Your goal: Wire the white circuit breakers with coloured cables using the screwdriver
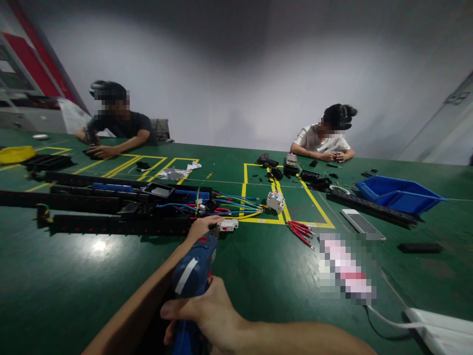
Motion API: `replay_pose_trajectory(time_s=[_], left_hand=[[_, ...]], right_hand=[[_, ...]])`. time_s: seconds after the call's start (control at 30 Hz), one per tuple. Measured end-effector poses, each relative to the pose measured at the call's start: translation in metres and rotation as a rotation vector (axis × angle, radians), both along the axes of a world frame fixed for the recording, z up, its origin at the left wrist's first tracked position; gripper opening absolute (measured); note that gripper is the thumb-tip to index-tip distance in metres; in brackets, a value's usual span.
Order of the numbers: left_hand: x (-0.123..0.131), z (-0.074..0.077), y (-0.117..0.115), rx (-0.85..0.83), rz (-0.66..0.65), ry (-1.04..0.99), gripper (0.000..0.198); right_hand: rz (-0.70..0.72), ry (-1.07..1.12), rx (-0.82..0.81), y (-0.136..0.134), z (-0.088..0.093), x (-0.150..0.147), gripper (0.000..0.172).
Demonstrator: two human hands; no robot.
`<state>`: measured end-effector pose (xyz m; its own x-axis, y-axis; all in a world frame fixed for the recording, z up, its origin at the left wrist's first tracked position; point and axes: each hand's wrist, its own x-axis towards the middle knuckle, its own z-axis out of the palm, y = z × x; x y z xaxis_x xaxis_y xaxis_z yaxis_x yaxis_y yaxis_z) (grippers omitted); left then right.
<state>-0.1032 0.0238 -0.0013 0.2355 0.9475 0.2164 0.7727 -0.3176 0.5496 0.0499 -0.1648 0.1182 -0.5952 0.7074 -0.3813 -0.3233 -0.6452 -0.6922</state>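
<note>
My right hand (218,315) is wrapped around the handle of a blue cordless drill (194,268), which points away from me. Beyond the drill's front end, my left hand (203,228) is closed with its fingertips on a small white circuit breaker (229,225); its thumb and palm are partly hidden by the drill. The breaker lies at the near right end of a long black rail assembly (118,224). Coloured wires (240,202) run out of the assembly to the right. Near their ends a larger white breaker block (275,201) stands on the green table (258,276).
Red wires with lugs (300,232) lie to the right, near a white phone (362,224) and a blue bin (401,195). A blurred pinkish object (347,268) and white power strip (443,328) are nearer. Two co-workers (123,125) (323,140) sit across the table.
</note>
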Motion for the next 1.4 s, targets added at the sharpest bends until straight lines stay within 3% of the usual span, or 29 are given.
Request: replay_pose_trajectory(time_s=[0.3, 0.63, 1.4], left_hand=[[-0.0013, -0.0066, 0.004, 0.023, -0.018, 0.0, 0.045], [-0.0006, -0.0067, 0.0027, -0.01, 0.005, 0.006, 0.044], [0.002, -0.0028, 0.0018, -0.017, 0.003, -0.026, 0.044]], right_hand=[[0.007, 0.012, -0.003, 0.0001, 0.0024, 0.0012, 0.033], [0.029, -0.016, 0.013, 0.0011, -0.0048, -0.0006, 0.029], [0.015, 0.031, 0.003, 0.0007, 0.0006, 0.0002, 0.024]])
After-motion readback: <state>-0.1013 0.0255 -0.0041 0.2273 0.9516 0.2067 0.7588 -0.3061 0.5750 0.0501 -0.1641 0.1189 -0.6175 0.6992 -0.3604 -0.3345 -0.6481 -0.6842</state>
